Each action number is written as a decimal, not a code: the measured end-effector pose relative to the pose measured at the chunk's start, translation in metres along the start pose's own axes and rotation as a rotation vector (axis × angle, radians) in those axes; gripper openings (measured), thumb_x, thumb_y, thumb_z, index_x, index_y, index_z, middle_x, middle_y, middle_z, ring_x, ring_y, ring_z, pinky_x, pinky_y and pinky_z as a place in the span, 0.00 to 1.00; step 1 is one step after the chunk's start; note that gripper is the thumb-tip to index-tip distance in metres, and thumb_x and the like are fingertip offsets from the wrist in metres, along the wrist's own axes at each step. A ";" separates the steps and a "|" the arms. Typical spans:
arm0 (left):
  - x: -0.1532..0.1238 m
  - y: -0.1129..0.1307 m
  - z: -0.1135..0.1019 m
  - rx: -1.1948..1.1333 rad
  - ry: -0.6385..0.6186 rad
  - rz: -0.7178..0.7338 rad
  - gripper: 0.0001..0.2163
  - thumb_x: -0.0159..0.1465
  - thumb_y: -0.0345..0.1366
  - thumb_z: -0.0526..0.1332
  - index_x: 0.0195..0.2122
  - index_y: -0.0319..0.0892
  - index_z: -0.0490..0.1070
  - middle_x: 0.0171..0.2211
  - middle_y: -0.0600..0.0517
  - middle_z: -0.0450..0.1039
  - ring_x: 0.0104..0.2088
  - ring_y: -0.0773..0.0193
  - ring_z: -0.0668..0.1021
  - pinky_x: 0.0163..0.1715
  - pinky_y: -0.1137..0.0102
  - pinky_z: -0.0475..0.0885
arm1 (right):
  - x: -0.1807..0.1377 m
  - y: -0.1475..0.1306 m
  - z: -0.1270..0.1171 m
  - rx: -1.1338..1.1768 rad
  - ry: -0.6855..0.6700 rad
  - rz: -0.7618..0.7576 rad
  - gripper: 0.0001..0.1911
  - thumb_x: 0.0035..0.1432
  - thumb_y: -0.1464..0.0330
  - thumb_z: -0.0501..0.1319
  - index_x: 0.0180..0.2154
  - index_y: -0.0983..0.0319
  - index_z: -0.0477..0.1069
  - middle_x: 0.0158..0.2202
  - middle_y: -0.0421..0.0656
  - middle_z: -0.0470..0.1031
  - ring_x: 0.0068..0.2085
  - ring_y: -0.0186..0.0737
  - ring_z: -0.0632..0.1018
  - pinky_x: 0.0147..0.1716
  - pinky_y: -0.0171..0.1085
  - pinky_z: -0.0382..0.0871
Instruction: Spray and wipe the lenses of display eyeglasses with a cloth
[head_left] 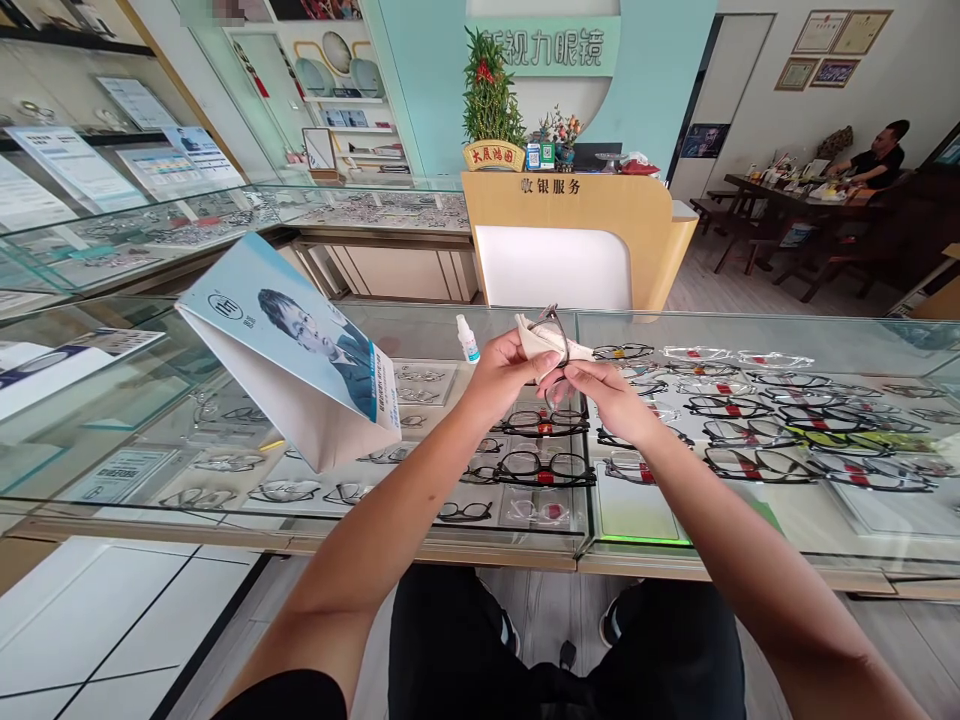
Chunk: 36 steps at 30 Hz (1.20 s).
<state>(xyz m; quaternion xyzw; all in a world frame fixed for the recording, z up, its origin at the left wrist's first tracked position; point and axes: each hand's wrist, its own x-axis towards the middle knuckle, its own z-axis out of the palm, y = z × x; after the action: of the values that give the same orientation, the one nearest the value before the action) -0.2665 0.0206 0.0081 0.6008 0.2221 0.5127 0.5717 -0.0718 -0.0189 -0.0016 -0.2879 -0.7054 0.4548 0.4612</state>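
My left hand point(504, 372) is closed around a cream cleaning cloth point(534, 340) that wraps part of a pair of thin dark-framed glasses point(556, 328). My right hand point(609, 392) pinches the lower side of the same glasses and cloth from the right. Both hands meet above the glass counter point(750, 545), a little beyond its front edge. A small white dropper bottle with a blue cap point(467, 339) stands on the glass just left of my left hand.
A blue folded stand-up card with a portrait point(289, 345) sits on the counter at left. Several framed glasses point(757, 435) lie on trays under the glass. Behind stands a wooden cashier desk point(592, 235). A person sits at a table point(874, 160) at far right.
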 end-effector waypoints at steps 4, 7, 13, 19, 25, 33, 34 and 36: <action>0.000 -0.004 0.001 0.014 0.118 0.028 0.25 0.53 0.59 0.85 0.33 0.43 0.80 0.26 0.53 0.78 0.24 0.65 0.74 0.28 0.65 0.72 | 0.000 -0.001 0.003 -0.023 -0.006 -0.012 0.32 0.74 0.37 0.62 0.40 0.56 0.86 0.41 0.45 0.86 0.40 0.45 0.80 0.51 0.46 0.76; 0.000 -0.007 0.001 0.030 0.202 0.053 0.26 0.53 0.60 0.85 0.31 0.43 0.81 0.29 0.52 0.79 0.29 0.64 0.76 0.32 0.66 0.73 | -0.001 -0.001 0.003 -0.037 -0.005 -0.007 0.33 0.75 0.36 0.61 0.40 0.56 0.86 0.41 0.45 0.86 0.41 0.45 0.79 0.51 0.47 0.75; 0.006 -0.008 -0.003 -0.096 0.127 0.015 0.26 0.58 0.62 0.82 0.34 0.42 0.83 0.34 0.48 0.83 0.36 0.59 0.82 0.35 0.64 0.77 | -0.001 0.000 0.002 -0.043 0.028 -0.026 0.31 0.77 0.38 0.61 0.41 0.56 0.85 0.40 0.44 0.82 0.41 0.44 0.76 0.49 0.45 0.72; 0.012 -0.009 -0.015 -0.182 0.113 0.014 0.26 0.58 0.58 0.84 0.49 0.45 0.86 0.42 0.48 0.87 0.37 0.58 0.85 0.29 0.67 0.77 | -0.001 0.002 0.001 -0.059 0.033 -0.020 0.33 0.76 0.36 0.60 0.42 0.57 0.84 0.39 0.44 0.80 0.41 0.44 0.75 0.48 0.44 0.72; 0.009 -0.007 -0.010 -0.199 0.127 0.015 0.25 0.57 0.53 0.86 0.46 0.43 0.85 0.36 0.51 0.84 0.34 0.63 0.83 0.32 0.69 0.78 | -0.001 0.003 0.003 -0.084 -0.010 0.014 0.34 0.75 0.35 0.59 0.42 0.59 0.82 0.42 0.45 0.82 0.43 0.44 0.77 0.50 0.43 0.72; 0.005 -0.011 -0.007 -0.093 -0.003 -0.141 0.29 0.60 0.65 0.80 0.33 0.41 0.79 0.23 0.53 0.76 0.25 0.64 0.77 0.29 0.67 0.75 | -0.003 0.008 0.003 -0.194 0.014 -0.010 0.36 0.77 0.35 0.54 0.42 0.59 0.80 0.38 0.43 0.76 0.41 0.44 0.74 0.45 0.42 0.68; 0.005 -0.011 -0.008 -0.081 -0.016 -0.148 0.30 0.60 0.65 0.79 0.32 0.41 0.78 0.23 0.53 0.76 0.26 0.64 0.78 0.30 0.67 0.75 | -0.003 0.007 0.003 -0.202 0.013 -0.007 0.36 0.77 0.34 0.54 0.42 0.59 0.80 0.38 0.44 0.77 0.41 0.44 0.74 0.45 0.42 0.68; 0.005 -0.011 -0.010 -0.081 -0.035 -0.140 0.29 0.61 0.64 0.80 0.31 0.41 0.78 0.23 0.53 0.76 0.26 0.63 0.78 0.31 0.66 0.76 | -0.003 0.006 0.003 -0.203 0.009 0.002 0.37 0.77 0.34 0.54 0.42 0.59 0.81 0.39 0.44 0.78 0.41 0.44 0.74 0.46 0.42 0.69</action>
<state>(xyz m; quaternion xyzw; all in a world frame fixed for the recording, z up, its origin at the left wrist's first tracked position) -0.2700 0.0322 -0.0018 0.5690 0.2329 0.4693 0.6338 -0.0733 -0.0200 -0.0086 -0.3359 -0.7455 0.3803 0.4323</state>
